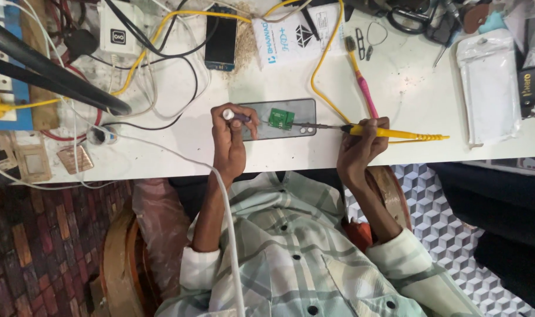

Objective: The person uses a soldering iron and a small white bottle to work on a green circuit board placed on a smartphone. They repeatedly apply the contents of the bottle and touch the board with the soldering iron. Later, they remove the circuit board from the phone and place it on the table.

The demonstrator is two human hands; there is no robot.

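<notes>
A small green circuit board lies on a grey phone-shaped plate at the middle of the white bench. My right hand grips a yellow-handled soldering iron, and its thin metal tip reaches left to the edge of the green board. My left hand rests on the plate's left end and pinches a small tool with a round white cap that points toward the board. A white cable runs over my left forearm.
Behind the plate lie a dark phone, a white box, a pink-handled brush and a looping yellow cable. A white adapter, tangled wires and black tubes crowd the left. A clear plastic pouch lies at the right.
</notes>
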